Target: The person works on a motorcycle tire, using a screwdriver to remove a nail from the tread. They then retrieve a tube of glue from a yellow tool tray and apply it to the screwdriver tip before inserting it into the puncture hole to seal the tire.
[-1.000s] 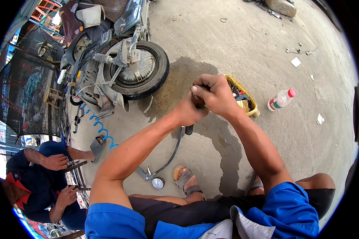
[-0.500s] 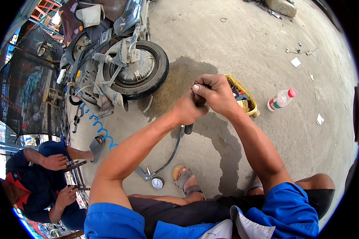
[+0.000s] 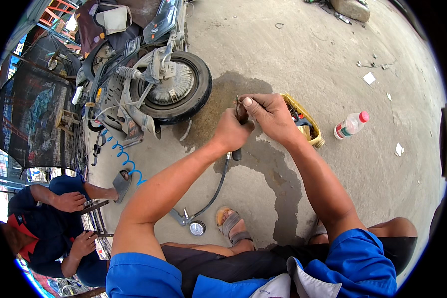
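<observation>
My left hand (image 3: 232, 130) is closed around a dark-handled tool (image 3: 237, 155); its black handle end sticks out below my fist and its kind is not clear. Just above, at the tool's upper end, my right hand (image 3: 269, 113) pinches with thumb and forefinger at a thin brownish piece, too small to make out. Both hands meet over a wet patch (image 3: 283, 184) on the concrete. A tyre inflator with a round gauge (image 3: 197, 228) lies below them, its black hose (image 3: 217, 191) running up toward my left hand.
A scooter (image 3: 134, 74) lies on its side at upper left, its wheel (image 3: 203, 84) facing me. A yellow container of tools (image 3: 319, 136) and a red-capped bottle (image 3: 350, 125) are to the right. A blue coiled hose (image 3: 125, 159) lies left, near a seated person (image 3: 39, 228).
My hands have shifted slightly apart at the tool's upper end, showing its tip and the thin piece. My right thumb now points upward. The surroundings are unchanged.
</observation>
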`<state>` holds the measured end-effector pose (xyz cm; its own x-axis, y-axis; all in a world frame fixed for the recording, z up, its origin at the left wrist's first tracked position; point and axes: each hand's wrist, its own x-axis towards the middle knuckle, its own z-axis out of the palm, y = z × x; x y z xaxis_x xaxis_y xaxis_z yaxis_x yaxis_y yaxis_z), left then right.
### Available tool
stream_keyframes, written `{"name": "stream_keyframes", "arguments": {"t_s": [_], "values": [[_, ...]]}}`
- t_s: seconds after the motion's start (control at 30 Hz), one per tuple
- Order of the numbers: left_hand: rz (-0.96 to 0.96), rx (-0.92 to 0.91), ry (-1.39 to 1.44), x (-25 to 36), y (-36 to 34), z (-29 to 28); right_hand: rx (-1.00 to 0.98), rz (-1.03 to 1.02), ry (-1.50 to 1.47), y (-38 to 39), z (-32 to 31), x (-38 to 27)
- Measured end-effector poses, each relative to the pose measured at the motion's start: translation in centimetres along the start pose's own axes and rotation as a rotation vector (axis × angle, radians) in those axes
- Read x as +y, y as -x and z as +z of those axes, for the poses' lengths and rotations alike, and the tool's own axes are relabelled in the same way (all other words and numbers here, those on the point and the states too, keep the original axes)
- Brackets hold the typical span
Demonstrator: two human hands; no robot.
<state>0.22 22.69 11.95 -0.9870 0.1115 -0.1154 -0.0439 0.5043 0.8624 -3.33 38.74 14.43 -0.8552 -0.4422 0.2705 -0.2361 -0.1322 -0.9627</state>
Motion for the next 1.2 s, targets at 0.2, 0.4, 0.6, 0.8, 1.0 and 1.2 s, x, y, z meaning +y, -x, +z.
{"name": "stream_keyframes", "arguments": {"t_s": [0.2, 0.4, 0.6, 0.8, 1.0, 1.2], "values": [[0.019, 0.073, 0.034, 0.3, 0.2, -0.3, 0.022, 0.086, 0.013, 0.0, -0.3, -1.3], [-0.038, 0.014, -0.029, 1.6, 0.5, -0.8, 0.048, 0.07, 0.147, -0.1, -1.0, -1.4], [-0.002, 0.039, 0.018, 0.2, 0.2, -0.3, 0.027, 0.037, 0.013, -0.1, 0.1, 0.2], [-0.014, -0.013, 0.0, 1.3, 0.6, -0.2, 0.032, 0.042, 0.043, 0.1, 0.4, 0.0], [0.125, 0.011, -0.001, 1.1, 0.8, 0.1, 0.069, -0.17, 0.295, 0.0, 1.0, 0.0], [0.06, -0.038, -0.098, 0.5, 0.9, -0.1, 0.02, -0.36, 0.417, -0.3, 1.0, 0.3]]}}
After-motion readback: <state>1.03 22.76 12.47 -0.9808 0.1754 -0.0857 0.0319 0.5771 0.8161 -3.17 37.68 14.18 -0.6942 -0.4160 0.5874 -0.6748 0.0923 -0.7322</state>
